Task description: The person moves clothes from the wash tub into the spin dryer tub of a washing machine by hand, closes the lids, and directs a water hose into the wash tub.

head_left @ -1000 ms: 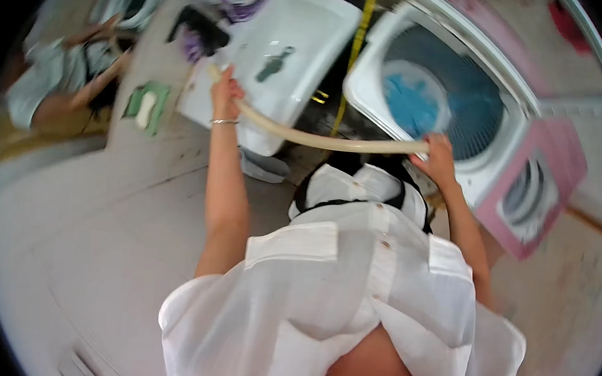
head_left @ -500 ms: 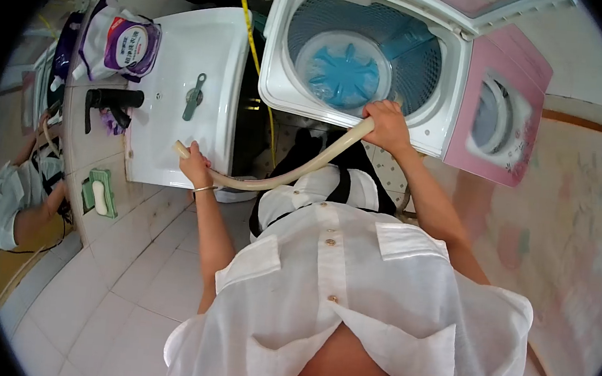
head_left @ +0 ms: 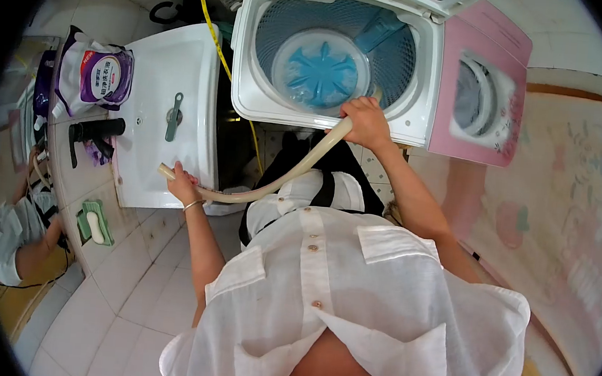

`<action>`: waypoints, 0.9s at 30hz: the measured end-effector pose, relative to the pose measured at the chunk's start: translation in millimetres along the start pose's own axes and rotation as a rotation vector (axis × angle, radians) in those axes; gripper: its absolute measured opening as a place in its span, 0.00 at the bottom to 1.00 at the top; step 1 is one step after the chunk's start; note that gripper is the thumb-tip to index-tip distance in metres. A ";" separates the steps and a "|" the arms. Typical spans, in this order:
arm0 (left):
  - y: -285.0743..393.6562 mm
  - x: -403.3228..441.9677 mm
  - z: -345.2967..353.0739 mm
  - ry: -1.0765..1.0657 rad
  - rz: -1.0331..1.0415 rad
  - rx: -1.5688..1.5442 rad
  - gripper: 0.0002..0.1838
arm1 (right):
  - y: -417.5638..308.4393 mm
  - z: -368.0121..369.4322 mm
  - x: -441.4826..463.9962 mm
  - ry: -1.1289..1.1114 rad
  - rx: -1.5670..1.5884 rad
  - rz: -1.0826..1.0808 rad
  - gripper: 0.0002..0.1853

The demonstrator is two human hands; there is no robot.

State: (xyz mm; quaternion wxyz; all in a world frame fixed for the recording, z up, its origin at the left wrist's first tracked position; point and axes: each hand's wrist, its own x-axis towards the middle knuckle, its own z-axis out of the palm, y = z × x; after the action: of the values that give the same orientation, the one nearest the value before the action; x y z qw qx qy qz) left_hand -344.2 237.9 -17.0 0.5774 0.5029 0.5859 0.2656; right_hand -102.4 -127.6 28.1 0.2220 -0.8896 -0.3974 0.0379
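A cream-coloured hose (head_left: pixel 295 173) curves between my hands. My left hand (head_left: pixel 184 185) is closed round it near one end, which points over the front edge of the white sink (head_left: pixel 173 55). My right hand (head_left: pixel 365 123) grips the hose at the front rim of the open washing machine (head_left: pixel 429 77). Past that hand, part of the hose shows inside the tub, where a blue agitator (head_left: pixel 322 74) sits at the bottom. A green strap-like item (head_left: pixel 174 116) lies over the sink's drain.
A black faucet (head_left: pixel 98 131) and a purple-and-white detergent pouch (head_left: pixel 96 73) stand left of the sink. Soap (head_left: pixel 95 227) rests in a green dish. A yellow hose (head_left: pixel 211 26) runs between sink and machine. A pink lid (head_left: pixel 495 54) lies at the right, and a mirror is at far left.
The view has turned and shifted, so sink and machine appear further left. My right hand has brought its part of the hose to the tub's rim. Both hands keep their hold.
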 end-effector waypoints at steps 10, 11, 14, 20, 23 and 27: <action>-9.3 12.3 -6.4 0.012 -0.043 -0.044 0.13 | 2.9 2.9 -3.3 0.019 -0.035 -0.007 0.19; -8.4 12.6 -5.4 0.000 -0.044 -0.049 0.13 | 2.9 2.8 -2.9 0.032 -0.027 -0.022 0.18; -6.3 11.0 -6.7 0.008 -0.074 -0.058 0.14 | 2.3 0.1 -4.3 0.037 -0.013 -0.012 0.16; -5.5 10.5 -7.6 0.005 -0.090 -0.082 0.13 | 2.6 2.4 -5.3 0.032 -0.018 -0.013 0.17; -4.8 6.8 -5.6 0.007 -0.060 -0.067 0.12 | 3.1 3.3 -4.9 0.031 -0.023 -0.010 0.17; -5.5 9.1 -5.7 0.025 -0.082 -0.058 0.12 | 5.0 5.0 -5.1 0.035 -0.025 -0.013 0.17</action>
State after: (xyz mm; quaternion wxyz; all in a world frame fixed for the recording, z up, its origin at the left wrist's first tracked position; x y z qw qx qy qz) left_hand -349.5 245.7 -24.6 0.5948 0.4579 0.6053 0.2649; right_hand -103.7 -132.4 20.9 0.2181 -0.8902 -0.3995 0.0158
